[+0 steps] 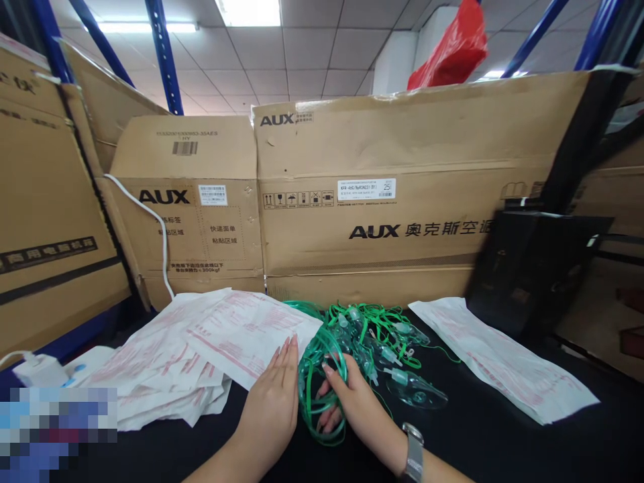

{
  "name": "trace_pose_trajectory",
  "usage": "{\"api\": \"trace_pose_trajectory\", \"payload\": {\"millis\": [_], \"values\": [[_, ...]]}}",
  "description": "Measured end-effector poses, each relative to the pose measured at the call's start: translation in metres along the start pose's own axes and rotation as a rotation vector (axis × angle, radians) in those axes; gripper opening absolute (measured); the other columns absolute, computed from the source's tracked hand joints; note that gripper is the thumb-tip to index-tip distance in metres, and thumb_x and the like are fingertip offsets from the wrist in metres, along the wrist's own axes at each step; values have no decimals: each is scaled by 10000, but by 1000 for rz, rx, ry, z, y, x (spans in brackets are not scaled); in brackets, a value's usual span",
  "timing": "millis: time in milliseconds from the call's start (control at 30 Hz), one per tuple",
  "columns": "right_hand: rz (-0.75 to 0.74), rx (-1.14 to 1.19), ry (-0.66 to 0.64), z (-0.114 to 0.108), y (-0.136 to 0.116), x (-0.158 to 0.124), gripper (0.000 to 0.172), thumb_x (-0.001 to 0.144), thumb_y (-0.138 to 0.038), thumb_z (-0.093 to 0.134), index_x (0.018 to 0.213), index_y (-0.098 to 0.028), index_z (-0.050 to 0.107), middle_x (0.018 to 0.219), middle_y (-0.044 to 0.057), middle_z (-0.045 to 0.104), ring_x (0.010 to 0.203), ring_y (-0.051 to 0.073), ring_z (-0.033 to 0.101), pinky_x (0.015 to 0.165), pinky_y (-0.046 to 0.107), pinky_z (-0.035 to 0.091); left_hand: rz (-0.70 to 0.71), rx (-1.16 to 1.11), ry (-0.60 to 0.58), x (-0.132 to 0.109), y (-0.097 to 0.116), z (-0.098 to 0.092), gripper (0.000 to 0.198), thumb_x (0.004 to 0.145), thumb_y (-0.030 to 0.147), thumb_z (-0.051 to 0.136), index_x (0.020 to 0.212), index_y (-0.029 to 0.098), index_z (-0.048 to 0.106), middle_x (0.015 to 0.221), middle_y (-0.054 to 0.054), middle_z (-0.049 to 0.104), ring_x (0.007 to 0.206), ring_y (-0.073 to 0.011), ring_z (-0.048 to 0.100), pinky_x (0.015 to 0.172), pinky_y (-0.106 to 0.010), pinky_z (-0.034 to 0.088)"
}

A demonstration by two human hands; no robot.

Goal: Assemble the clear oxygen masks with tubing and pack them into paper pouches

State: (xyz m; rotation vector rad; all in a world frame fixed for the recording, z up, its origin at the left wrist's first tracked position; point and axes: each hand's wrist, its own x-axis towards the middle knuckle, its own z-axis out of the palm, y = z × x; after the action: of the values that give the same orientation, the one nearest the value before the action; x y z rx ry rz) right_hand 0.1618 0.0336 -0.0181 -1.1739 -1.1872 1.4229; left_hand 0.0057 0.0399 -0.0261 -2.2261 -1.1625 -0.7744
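Observation:
My right hand point(355, 389) is closed around a coil of clear green tubing point(322, 439), with the thumb on top and the fingertips inside the loop. Flat and straight-fingered, my left hand point(272, 402) lies along the coil's left side; its thumb is hidden. Its fingertips overlap the corner of a white printed packet point(241, 329). Behind the coil lies a heap of green oxygen masks point(357, 335) with tangled green elastic straps point(385, 318). One mask point(415, 390) rests apart on the black tabletop, right of my right hand.
More white packets point(155, 376) are stacked at the left, near a white plug point(37, 369). A single long packet point(503, 359) lies at the right. Cardboard point(312, 241) walls the back, and a black box point(538, 268) stands at the right rear.

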Motion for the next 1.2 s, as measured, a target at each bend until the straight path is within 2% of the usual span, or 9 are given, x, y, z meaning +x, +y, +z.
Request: {"api": "trace_pose_trajectory", "payload": {"millis": [167,333,500,600,700,867,933,1067,1200], "values": [[-6,46,40,-1,-2,-3,513,744,-552,451,1098,-244,242,620,-63,527,335,156,572,289,228,410,-22,-34,-12,0,-3,-1,673,781,12,258,1355,49,-92,1236,-215,503,1098,-218,519,844,-325,491],[-47,12,70,-2,-8,-10,558,753,-580,416,1171,-243,267,507,-74,514,271,142,512,254,224,392,63,-9,-21,12,1,-8,723,719,-48,255,1358,54,-67,1310,-197,420,1195,-216,406,912,-343,445],[-144,0,10,-9,-15,-11,473,756,-528,465,1100,-214,385,417,-84,493,243,116,475,210,166,335,201,-44,-80,34,12,-17,719,755,-6,296,1349,47,-105,1337,-197,379,1242,-242,319,957,-375,409],[-125,176,43,-14,-22,-9,449,715,-513,533,1021,-201,428,419,-92,497,209,99,441,189,156,303,261,-81,-86,38,19,-20,717,751,-16,287,1350,42,-102,1348,-198,360,1261,-252,269,968,-395,397],[-106,386,129,-19,-29,-6,462,652,-513,603,948,-201,436,477,-89,526,204,75,410,181,157,285,242,-119,-68,35,23,-20,716,733,-49,256,1354,47,-89,1357,-191,351,1272,-241,244,970,-390,400],[-135,478,208,-20,-34,-9,437,643,-498,630,891,-191,443,547,-69,562,273,43,439,270,146,344,161,-190,-48,22,24,-14,699,755,-51,247,1366,96,-57,1362,-161,358,1271,-209,261,976,-377,392],[-108,513,169,-16,-35,-13,409,662,-458,636,907,-181,462,630,-32,605,326,54,490,316,162,385,115,-226,-13,19,23,-11,687,770,-39,252,1370,121,-42,1349,-159,383,1258,-203,296,962,-370,405],[-36,489,-53,-5,-32,-21,367,674,-350,656,939,-153,495,819,31,637,431,84,562,410,217,465,58,-321,51,17,17,-9,646,806,16,279,1377,163,14,1329,-148,418,1232,-200,348,946,-368,416],[-11,398,-132,1,-27,-24,397,672,-334,657,978,-140,493,887,44,626,471,103,589,482,272,510,46,-445,-19,16,11,-18,594,831,48,283,1374,178,82,1327,-118,428,1220,-187,369,947,-358,418]]}}
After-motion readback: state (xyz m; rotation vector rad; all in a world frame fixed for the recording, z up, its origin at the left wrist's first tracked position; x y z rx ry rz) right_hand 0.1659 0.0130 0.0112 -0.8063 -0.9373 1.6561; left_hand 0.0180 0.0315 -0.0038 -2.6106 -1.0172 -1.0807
